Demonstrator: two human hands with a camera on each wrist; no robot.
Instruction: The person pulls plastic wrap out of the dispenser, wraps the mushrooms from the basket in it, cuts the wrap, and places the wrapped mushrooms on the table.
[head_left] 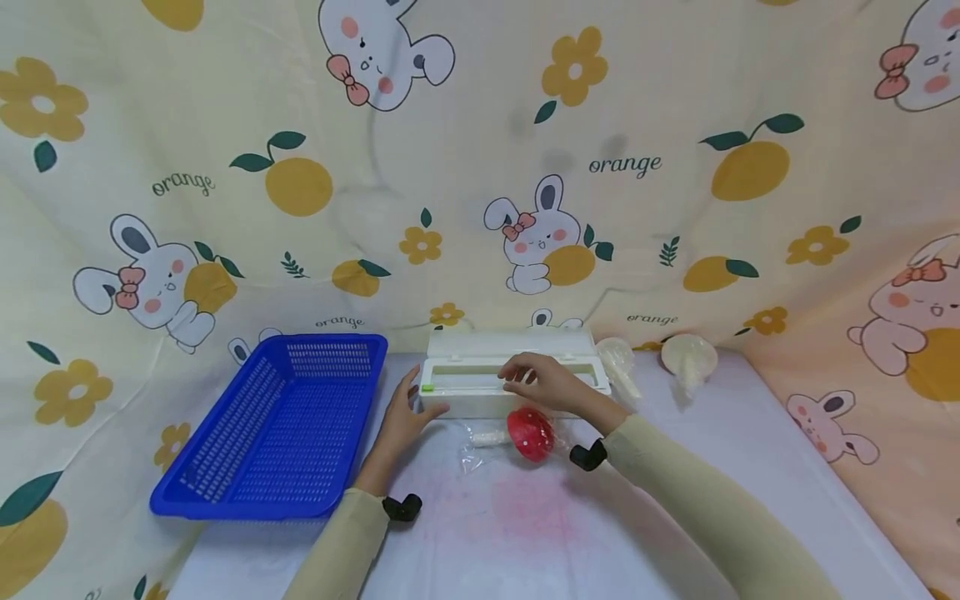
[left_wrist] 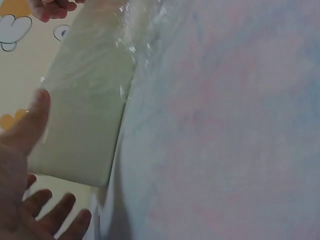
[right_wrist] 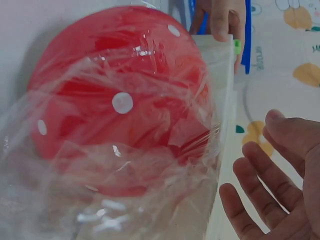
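Note:
A long white cling film dispenser (head_left: 472,406) stands at the back of the table with its lid raised; a green slider (head_left: 427,387) sits at its left end. My left hand (head_left: 401,421) is at that end, fingers and thumb spread around the corner. Over the open top hovers my right hand (head_left: 543,382), its fingers loosely bent and apart in the right wrist view, holding nothing visible. Before the dispenser lies a toy mushroom in clear film, its red cap (right_wrist: 122,80) dotted white and its pale stem (head_left: 491,438) pointing left.
A blue plastic basket (head_left: 168,504) stands left of the dispenser. Two pale film-wrapped things, one elongated (head_left: 618,367) and one with a round top (head_left: 688,358), lie at the back right. A patterned cloth (head_left: 465,167) hangs behind the white-covered table (head_left: 465,533).

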